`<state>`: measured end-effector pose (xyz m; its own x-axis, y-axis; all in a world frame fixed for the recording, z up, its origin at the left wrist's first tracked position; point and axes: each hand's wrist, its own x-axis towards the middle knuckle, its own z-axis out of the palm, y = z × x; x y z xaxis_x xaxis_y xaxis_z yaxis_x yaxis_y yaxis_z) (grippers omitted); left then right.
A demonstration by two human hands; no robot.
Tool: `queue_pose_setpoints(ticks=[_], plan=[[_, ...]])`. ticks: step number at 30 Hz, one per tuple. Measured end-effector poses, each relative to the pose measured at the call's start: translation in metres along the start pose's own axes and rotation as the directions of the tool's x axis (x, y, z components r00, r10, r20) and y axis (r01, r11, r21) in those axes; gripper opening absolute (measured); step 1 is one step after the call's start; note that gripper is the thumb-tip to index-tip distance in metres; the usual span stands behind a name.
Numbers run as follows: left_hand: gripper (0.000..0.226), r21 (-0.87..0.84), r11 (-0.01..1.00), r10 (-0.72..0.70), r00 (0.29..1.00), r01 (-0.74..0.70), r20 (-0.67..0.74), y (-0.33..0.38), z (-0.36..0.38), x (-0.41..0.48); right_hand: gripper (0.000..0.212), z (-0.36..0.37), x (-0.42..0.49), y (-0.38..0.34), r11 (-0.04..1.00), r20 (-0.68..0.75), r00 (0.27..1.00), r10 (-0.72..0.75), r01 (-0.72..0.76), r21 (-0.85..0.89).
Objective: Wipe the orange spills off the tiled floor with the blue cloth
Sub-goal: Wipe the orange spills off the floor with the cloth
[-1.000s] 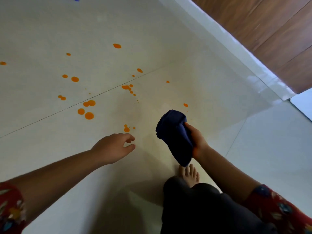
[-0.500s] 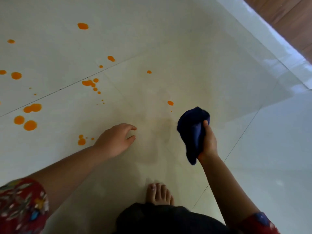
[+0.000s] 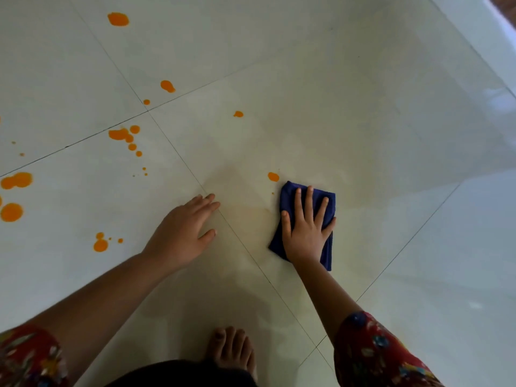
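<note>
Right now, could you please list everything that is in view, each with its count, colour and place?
floor: one, pale tiles with thin joints, fills the view
cloth: one, dark blue, folded, flat on the floor right of centre
spills: about twenty spots and specks, orange, mostly on the left half; one just beyond the cloth
strip: one, white, top right corner
foot: one, bare, bottom centre
sleeves: two, red patterned, bottom corners
left hand: one, flat on the floor left of the cloth, fingers straight
right hand: one, pressed flat on the cloth, fingers spread
</note>
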<state>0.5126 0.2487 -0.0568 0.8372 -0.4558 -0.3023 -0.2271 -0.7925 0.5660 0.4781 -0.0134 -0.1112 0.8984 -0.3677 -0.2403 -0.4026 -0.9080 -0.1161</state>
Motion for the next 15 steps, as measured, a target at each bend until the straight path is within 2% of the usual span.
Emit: queue_pose_setpoints(ticks=[4, 5, 6, 10, 12, 13, 15], plan=[[0.076, 0.142, 0.99, -0.002, 0.997, -0.009, 0.072, -0.013, 0.024, 0.009, 0.058, 0.01, -0.033, 0.019, 0.979, -0.017, 0.978, -0.206, 0.206, -0.002], [0.084, 0.17, 0.985, -0.015, 0.996, -0.001, 0.091, -0.015, 0.031, 0.008, 0.057, 0.01, -0.038, 0.029, 0.977, -0.018, 0.977, -0.212, 0.213, 0.013], [0.091, 0.19, 0.982, -0.026, 0.996, 0.009, 0.089, -0.016, 0.036, 0.008, 0.056, 0.008, -0.033, 0.036, 0.982, -0.035, 0.982, -0.185, 0.186, 0.021], [0.105, 0.223, 0.974, -0.048, 0.996, 0.031, 0.07, -0.018, 0.048, 0.009, 0.056, -0.003, 0.023, 0.031, 0.993, -0.086, 0.99, 0.108, -0.103, 0.065], [0.107, 0.235, 0.971, -0.046, 0.998, 0.035, 0.043, -0.019, 0.05, 0.009, 0.057, -0.01, 0.06, 0.006, 0.986, -0.094, 0.985, 0.148, -0.139, 0.096], [0.107, 0.241, 0.97, -0.043, 0.998, 0.034, 0.035, -0.02, 0.052, 0.008, 0.058, -0.011, 0.072, -0.009, 0.989, -0.086, 0.989, 0.122, -0.114, 0.094], [0.108, 0.244, 0.969, -0.041, 0.999, 0.033, 0.025, -0.02, 0.053, 0.007, 0.058, -0.01, 0.072, -0.035, 0.995, -0.054, 0.995, -0.082, 0.084, 0.046]])
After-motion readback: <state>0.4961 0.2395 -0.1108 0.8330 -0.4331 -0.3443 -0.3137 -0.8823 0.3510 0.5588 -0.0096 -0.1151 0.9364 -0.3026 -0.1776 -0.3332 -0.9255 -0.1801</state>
